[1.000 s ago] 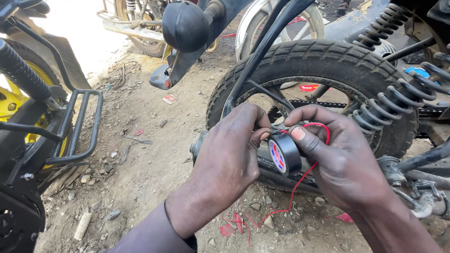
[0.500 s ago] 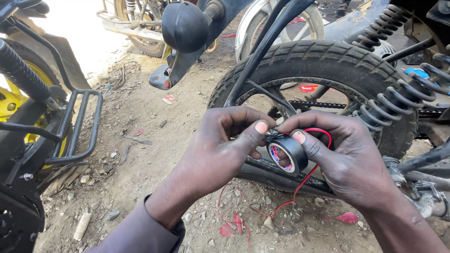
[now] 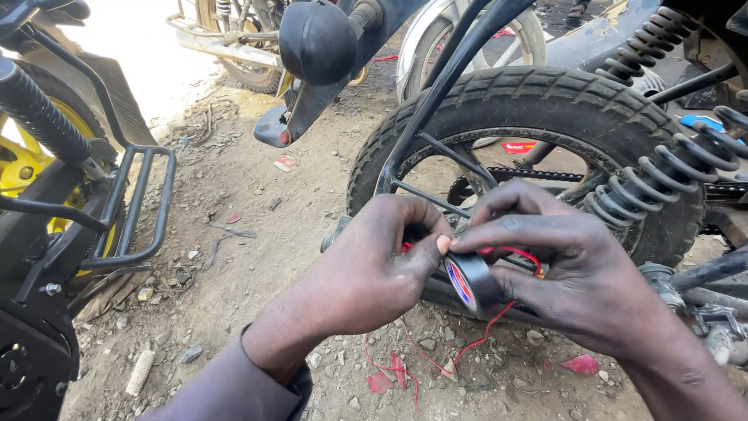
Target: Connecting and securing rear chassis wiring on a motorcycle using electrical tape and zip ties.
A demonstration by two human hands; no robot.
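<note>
While a yellow-wheeled motorcycle (image 3: 31, 168) stands off left, the left hand (image 3: 374, 265) pinches red wire (image 3: 510, 251) with narrow fingers, meeting the right hand (image 3: 573, 273), whose fingers grip a black electrical tape roll (image 3: 470, 281) before the rear tyre (image 3: 545, 105).

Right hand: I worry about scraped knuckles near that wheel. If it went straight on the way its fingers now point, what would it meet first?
The right hand points leftward, so it would probably meet the left hand first, since their fingertips already touch above the tape roll.
</note>
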